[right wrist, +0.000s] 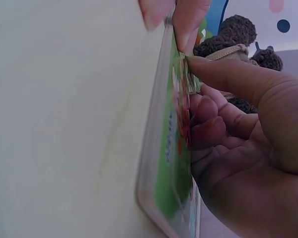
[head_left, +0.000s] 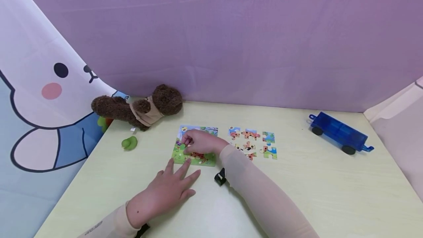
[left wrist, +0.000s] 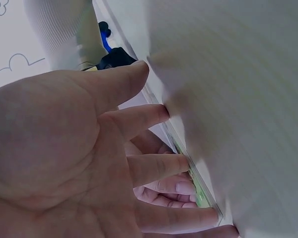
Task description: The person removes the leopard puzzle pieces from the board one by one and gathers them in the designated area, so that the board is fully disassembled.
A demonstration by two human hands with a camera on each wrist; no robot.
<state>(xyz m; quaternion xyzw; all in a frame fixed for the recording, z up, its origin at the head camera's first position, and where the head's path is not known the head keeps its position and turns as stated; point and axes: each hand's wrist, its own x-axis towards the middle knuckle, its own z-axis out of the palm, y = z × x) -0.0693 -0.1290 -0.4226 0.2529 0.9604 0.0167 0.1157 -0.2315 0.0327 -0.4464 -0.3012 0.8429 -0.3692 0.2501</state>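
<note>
A jigsaw puzzle board (head_left: 209, 160) with a green and blue picture lies flat on the table in the head view. Above its left part, my right hand (head_left: 203, 142) pinches a small puzzle piece (right wrist: 192, 85) between thumb and fingers, low against the board in the right wrist view. My left hand (head_left: 166, 190) lies spread on the table, its fingertips at the board's near edge. Right of the board are several loose puzzle pieces (head_left: 251, 134), some partly hidden behind my right forearm. The right hand covers the middle of the board.
A brown plush toy (head_left: 166, 100) lies at the back left, with a small green toy (head_left: 129, 143) in front of it. At the far right stands a blue toy trailer (head_left: 340, 131). A purple cloth (head_left: 231, 47) hangs behind the table (head_left: 330, 194).
</note>
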